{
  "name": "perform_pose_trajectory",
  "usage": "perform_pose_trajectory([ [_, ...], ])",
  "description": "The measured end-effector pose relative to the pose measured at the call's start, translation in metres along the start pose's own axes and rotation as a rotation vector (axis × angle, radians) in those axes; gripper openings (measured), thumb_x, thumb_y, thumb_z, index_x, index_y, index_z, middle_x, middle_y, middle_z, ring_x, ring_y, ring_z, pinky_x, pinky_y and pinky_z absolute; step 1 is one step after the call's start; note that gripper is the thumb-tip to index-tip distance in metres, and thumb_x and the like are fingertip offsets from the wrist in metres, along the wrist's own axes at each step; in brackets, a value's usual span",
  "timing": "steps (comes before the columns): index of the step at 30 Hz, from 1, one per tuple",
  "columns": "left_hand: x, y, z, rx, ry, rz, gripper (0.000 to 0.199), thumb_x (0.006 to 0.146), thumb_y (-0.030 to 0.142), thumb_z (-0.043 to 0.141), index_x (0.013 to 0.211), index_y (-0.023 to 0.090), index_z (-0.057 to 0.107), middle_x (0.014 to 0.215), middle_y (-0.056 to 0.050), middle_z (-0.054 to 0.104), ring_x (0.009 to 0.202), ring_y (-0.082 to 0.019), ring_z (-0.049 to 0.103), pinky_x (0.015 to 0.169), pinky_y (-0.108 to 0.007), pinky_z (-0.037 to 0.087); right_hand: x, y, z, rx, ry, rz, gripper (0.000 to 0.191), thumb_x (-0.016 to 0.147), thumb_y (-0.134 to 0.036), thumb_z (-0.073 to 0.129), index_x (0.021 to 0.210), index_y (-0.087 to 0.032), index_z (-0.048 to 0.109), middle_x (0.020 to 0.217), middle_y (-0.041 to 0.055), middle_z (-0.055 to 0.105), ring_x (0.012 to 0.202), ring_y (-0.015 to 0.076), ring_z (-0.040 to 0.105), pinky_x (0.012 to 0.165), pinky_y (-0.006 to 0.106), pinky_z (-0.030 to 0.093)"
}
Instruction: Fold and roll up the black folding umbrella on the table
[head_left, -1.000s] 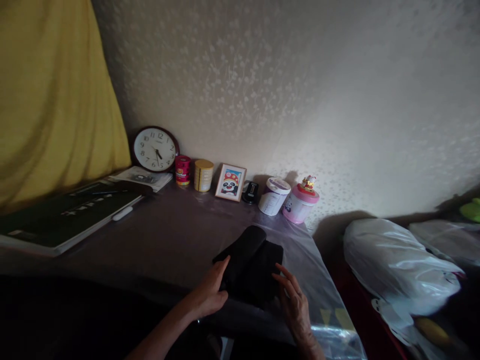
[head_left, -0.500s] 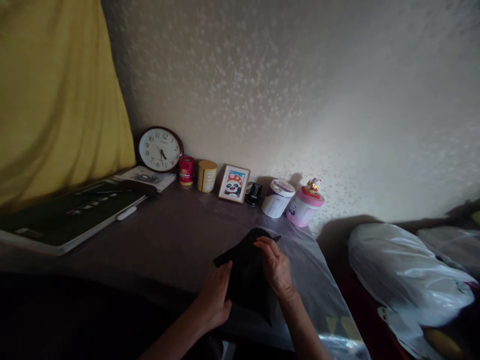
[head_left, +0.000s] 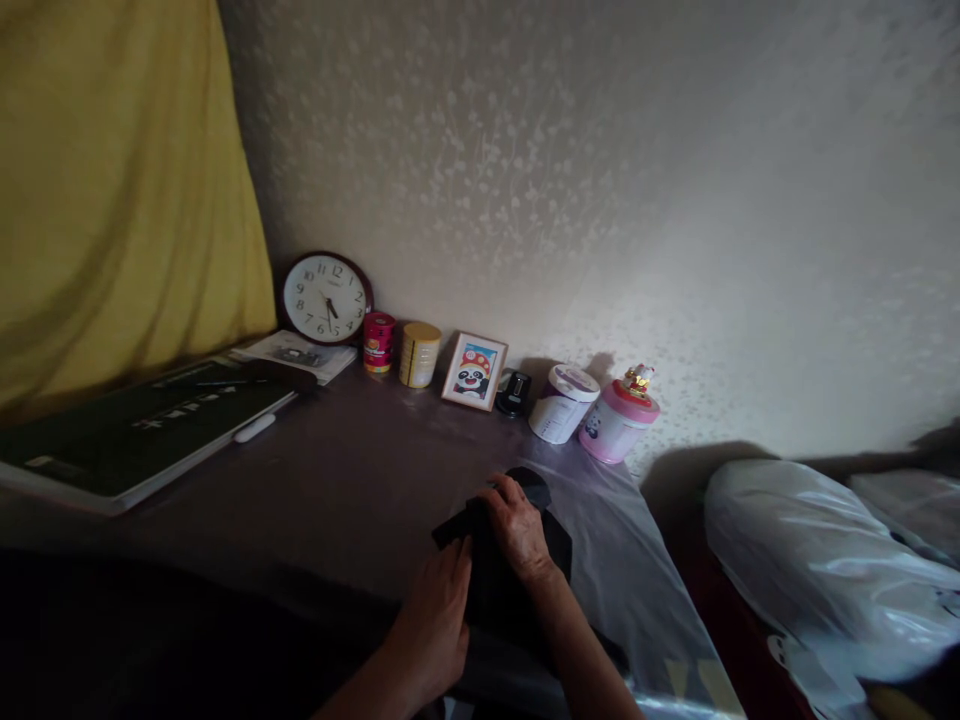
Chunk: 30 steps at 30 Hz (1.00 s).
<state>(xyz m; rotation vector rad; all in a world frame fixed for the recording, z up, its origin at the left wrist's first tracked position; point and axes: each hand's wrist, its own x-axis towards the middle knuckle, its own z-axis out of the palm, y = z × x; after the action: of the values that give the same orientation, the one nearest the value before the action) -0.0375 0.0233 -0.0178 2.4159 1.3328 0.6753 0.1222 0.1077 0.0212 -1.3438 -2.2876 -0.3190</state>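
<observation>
Bare forearms (head_left: 589, 645) narrow into slim wrists (head_left: 541, 574), the right grip (head_left: 517, 532) showing ridged knuckles (head_left: 504, 508).

The black item (head_left: 491, 590) looks matt and cloth-like. The table cover (head_left: 352, 470) appears smooth, glossy plastic. The curtain (head_left: 127, 200) is matt cloth. The bag (head_left: 810, 550) is thin, shiny plastic.

The light is dim, with the wall (head_left: 720, 230) brightest right of centre. A soft shadow spreads behind the bag (head_left: 825, 570). Sheen streaks the surface (head_left: 360, 480); the black fabric (head_left: 491, 590) loses detail.
</observation>
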Motion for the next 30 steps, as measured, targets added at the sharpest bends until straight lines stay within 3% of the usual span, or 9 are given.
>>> perform_pose_trajectory([
  [5,-0.005,0.011,-0.017,0.146,0.248,0.011,0.061,0.077,0.013,0.042,0.135,0.012,0.025,0.136,-0.016,0.040,0.124,-0.028,0.041,0.099,-0.045,0.039,0.000,-0.001,0.000,-0.030,-0.016,-0.015,0.025,0.085,-0.012,0.051,0.103,-0.025,0.063,0.114,0.0073,0.056,0.097,0.0183,0.055,0.076,0.027,0.052],
  [7,0.000,0.018,-0.029,0.209,0.239,0.155,0.047,0.079,0.015,0.043,0.127,0.015,0.040,0.134,-0.012,0.044,0.123,-0.026,0.042,0.101,-0.043,0.037,0.000,-0.002,-0.001,-0.028,-0.023,-0.020,0.025,0.084,-0.012,0.052,0.103,-0.025,0.063,0.114,0.0071,0.056,0.096,0.0181,0.055,0.075,0.026,0.052],
  [10,0.009,0.025,-0.038,0.256,0.116,0.307,0.034,0.080,0.015,0.044,0.113,0.018,0.053,0.127,-0.007,0.053,0.121,-0.023,0.044,0.104,-0.041,0.035,0.001,-0.002,-0.002,-0.040,-0.031,-0.043,0.025,0.083,-0.012,0.054,0.102,-0.025,0.063,0.114,0.0066,0.056,0.095,0.0181,0.056,0.073,0.026,0.052],
  [12,0.013,0.024,-0.037,0.276,0.058,0.297,0.035,0.078,0.016,0.046,0.111,0.018,0.055,0.127,-0.007,0.054,0.122,-0.025,0.044,0.103,-0.043,0.035,0.002,-0.001,-0.002,-0.048,-0.028,-0.062,0.024,0.084,-0.012,0.053,0.101,-0.026,0.063,0.114,0.0065,0.057,0.095,0.0177,0.057,0.072,0.025,0.052],
  [17,0.014,0.010,-0.015,0.358,0.072,0.184,0.065,0.068,0.005,0.052,0.129,0.023,0.042,0.131,-0.009,0.050,0.119,-0.027,0.047,0.097,-0.048,0.040,-0.003,-0.006,-0.004,0.016,0.065,-0.071,0.021,0.090,-0.020,0.045,0.104,-0.021,0.061,0.103,0.0074,0.061,0.090,0.0162,0.059,0.076,0.026,0.052],
  [22,0.015,0.002,0.002,0.406,0.117,0.209,0.050,0.074,0.011,0.054,0.123,0.023,0.049,0.129,-0.008,0.052,0.118,-0.027,0.049,0.097,-0.048,0.041,-0.035,-0.013,-0.012,0.102,0.122,-0.053,0.022,0.092,-0.019,0.041,0.097,-0.018,0.062,0.095,0.0069,0.065,0.090,0.0161,0.059,0.084,0.031,0.050],
  [25,0.016,0.000,0.005,0.418,0.105,0.230,0.054,0.075,0.010,0.052,0.126,0.024,0.045,0.131,-0.010,0.051,0.118,-0.028,0.049,0.094,-0.049,0.042,-0.050,0.002,-0.007,0.038,0.116,0.022,0.026,0.092,-0.018,0.039,0.107,-0.017,0.061,0.108,0.0086,0.064,0.101,0.0189,0.057,0.088,0.035,0.048],
  [30,0.015,0.000,0.006,0.410,0.074,0.247,0.064,0.070,0.004,0.048,0.130,0.024,0.039,0.135,-0.012,0.047,0.123,-0.028,0.044,0.096,-0.050,0.041,-0.041,0.062,0.007,-0.014,0.114,0.198,0.036,0.093,-0.022,0.033,0.123,-0.014,0.052,0.128,0.0135,0.055,0.119,0.0225,0.049,0.093,0.041,0.046],
])
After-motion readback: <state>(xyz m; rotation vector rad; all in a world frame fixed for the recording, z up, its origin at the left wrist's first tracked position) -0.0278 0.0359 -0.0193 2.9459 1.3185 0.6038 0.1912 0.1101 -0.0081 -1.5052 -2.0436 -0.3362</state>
